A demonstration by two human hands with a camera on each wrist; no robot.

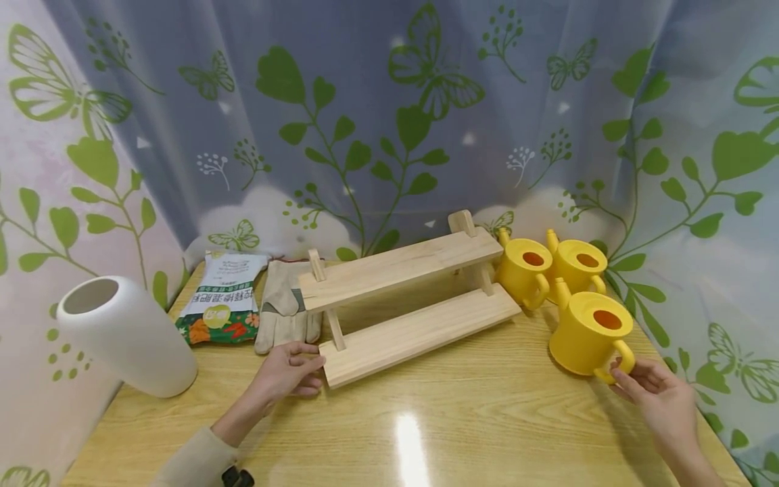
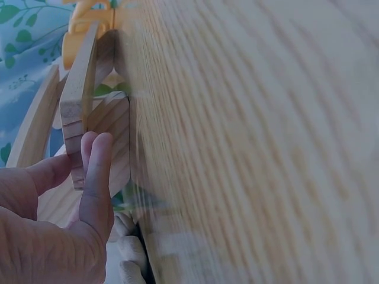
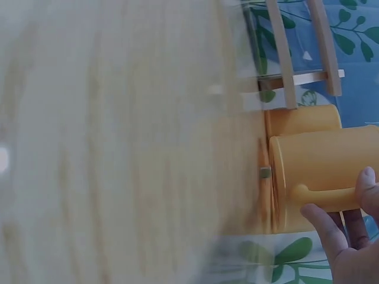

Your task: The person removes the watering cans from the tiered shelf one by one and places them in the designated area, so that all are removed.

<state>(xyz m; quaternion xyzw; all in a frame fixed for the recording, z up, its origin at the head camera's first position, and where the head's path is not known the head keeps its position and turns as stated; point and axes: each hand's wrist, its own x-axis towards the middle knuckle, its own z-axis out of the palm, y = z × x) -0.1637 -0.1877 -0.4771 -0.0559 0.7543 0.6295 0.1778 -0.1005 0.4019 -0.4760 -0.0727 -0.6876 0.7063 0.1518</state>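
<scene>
A two-tier wooden plant stand [image 1: 420, 336] sits at an angle on the table. At the left end of its lower board, my left hand [image 1: 289, 372] pinches the board's edge. The left wrist view shows the thumb on one face of that board [image 2: 72, 127] and fingers on the other. On the right, my right hand [image 1: 660, 399] grips the handle of the nearest yellow watering can [image 1: 578, 341], thumb and fingers around the handle's lower part [image 3: 331, 200]. Two more yellow watering cans, one [image 1: 517, 267] beside the stand and another [image 1: 575, 260], stand just behind.
At the far left a tall white vase [image 1: 140, 345] appears tilted. A printed fertilizer bag [image 1: 222, 297] and a pair of pale work gloves [image 1: 286, 318] lie left of the stand. A patterned curtain [image 1: 377, 88] hangs behind the wooden table [image 1: 475, 419] and along its sides.
</scene>
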